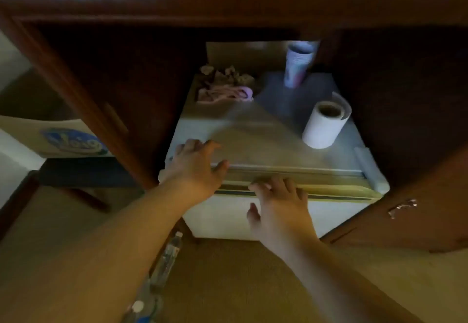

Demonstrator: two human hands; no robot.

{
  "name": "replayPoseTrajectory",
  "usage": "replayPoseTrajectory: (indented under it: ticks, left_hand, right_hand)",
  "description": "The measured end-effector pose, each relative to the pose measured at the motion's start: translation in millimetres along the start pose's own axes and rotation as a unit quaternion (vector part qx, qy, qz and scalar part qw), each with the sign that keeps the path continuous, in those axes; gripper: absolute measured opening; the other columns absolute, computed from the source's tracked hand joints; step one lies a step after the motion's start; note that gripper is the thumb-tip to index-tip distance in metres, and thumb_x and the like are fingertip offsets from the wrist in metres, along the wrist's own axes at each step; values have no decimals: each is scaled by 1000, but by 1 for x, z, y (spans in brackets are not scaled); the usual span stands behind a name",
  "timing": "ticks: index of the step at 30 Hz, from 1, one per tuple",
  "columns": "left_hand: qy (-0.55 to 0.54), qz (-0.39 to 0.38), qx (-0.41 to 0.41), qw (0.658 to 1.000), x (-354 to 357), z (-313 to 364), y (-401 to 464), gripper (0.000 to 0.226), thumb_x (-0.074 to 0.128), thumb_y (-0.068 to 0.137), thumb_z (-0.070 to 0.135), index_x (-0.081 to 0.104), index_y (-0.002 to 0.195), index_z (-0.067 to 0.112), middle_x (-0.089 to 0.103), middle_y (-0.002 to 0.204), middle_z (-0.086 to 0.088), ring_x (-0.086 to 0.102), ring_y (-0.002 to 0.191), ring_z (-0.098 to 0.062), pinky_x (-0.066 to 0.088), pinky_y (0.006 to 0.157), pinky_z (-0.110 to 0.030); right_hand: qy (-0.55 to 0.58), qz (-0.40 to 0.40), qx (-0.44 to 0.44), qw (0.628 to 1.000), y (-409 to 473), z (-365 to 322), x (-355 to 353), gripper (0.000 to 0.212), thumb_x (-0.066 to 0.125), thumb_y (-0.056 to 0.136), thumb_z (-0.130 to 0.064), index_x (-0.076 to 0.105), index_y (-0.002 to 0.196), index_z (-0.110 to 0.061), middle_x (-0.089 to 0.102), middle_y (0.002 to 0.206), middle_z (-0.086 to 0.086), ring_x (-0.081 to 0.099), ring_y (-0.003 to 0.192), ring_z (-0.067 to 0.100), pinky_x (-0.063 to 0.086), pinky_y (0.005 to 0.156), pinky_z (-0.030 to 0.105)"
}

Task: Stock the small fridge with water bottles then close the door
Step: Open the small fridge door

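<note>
Resting spread left hand [196, 164] and right hand [278, 202] on the closed mini fridge [278, 150]; water bottles [166, 259] on floor, seemingly unstocked.

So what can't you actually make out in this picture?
- Fridge interior: hidden in the head view behind its white front.
- Water bottles on the floor: count unclear, covered by the left forearm and cut by the bottom edge.
- Logo on the cardboard box: blurred, partly behind the cabinet frame.
- Box of oddments on top: too blurred.
</note>
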State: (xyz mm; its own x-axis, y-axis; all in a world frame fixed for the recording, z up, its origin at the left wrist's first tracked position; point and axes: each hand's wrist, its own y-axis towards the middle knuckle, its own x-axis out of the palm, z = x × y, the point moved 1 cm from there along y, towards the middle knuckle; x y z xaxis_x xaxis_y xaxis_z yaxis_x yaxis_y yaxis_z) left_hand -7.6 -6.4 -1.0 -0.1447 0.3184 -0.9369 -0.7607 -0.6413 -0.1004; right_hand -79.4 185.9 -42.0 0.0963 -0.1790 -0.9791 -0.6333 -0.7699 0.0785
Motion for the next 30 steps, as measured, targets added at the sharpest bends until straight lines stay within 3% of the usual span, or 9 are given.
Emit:
replayPoseTrajectory:
  ticks: [3,8,13,19,23,26,30]
  left_hand:
    - [46,-10,-3,999,13,-11,19,53,38,99,61,38,148,42,30,161,-3,26,147,-30,33,114,-51]
    - [60,6,0,998,21,-18,28,40,37,99,62,47,135,48,43,145,-4,43,130,-33,40,100,-51]
    - [80,-29,-6,996,13,-13,33,41,39,98,63,45,134,43,41,134,-9,45,121,-36,47,96,-52]
    - [84,-49,-22,995,15,-13,36,39,39,98,63,42,131,42,36,135,-10,42,121,-38,45,97,-57]
    - [90,-37,-22,995,20,-12,32,41,37,101,59,43,134,37,36,139,-14,40,126,-40,39,104,-56]
    - [86,-34,-26,995,23,-8,27,41,34,103,55,41,140,38,33,146,-14,34,135,-39,32,110,-54]
    - [127,-51,-25,990,28,-8,21,54,22,105,55,21,157,38,14,166,-14,18,150,-39,22,119,-56]
  right_hand:
    - [4,79,-17,997,3,4,16,32,64,85,-38,70,111,-22,56,107,4,53,101,28,45,83,44]
    - [12,145,-1,989,4,4,34,22,70,89,-37,71,103,-20,56,101,6,53,94,32,45,77,44]
    - [16,134,6,991,9,0,30,14,70,90,-34,70,95,-21,56,98,6,54,91,32,44,73,43]
    - [43,89,-79,992,-42,11,10,13,69,91,-38,67,95,-26,52,98,-1,53,90,23,45,74,41]
    - [71,7,-133,989,-86,36,-6,10,67,94,-41,65,96,-32,46,97,-8,49,89,17,46,75,37]
    - [116,-42,-138,983,-113,56,-20,11,67,95,-44,68,96,-33,52,101,-13,52,95,13,49,78,35]
    - [203,73,-49,975,-141,65,-52,5,69,92,-29,71,88,-26,59,94,-15,52,80,-7,41,66,13]
